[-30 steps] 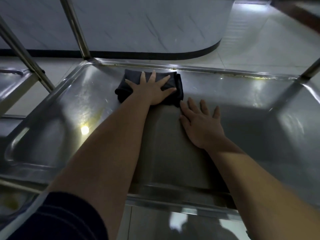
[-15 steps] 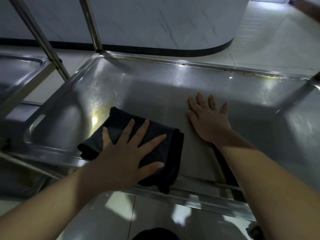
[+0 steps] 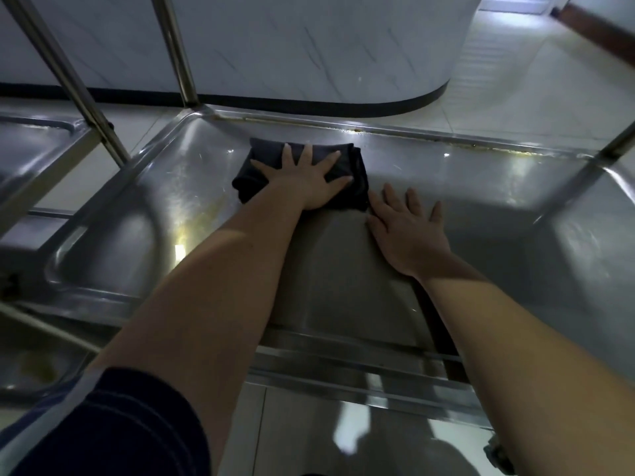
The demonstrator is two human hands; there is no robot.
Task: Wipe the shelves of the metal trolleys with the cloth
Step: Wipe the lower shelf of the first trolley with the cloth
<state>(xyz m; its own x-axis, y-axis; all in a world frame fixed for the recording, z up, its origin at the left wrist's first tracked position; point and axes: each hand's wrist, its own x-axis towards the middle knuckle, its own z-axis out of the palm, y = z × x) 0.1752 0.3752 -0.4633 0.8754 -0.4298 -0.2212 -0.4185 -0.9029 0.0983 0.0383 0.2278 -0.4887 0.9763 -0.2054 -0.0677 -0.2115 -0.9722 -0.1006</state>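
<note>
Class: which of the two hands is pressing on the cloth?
The left hand, fingers spread flat on the dark cloth; the right hand rests on the bare metal shelf beside it.

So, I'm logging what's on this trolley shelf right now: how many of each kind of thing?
Dark cloth: 1
Hands: 2, the left hand pressing the cloth, the right hand flat on the shelf
Total: 3

No readable text, label, brand, number or sign shows anywhere.
</note>
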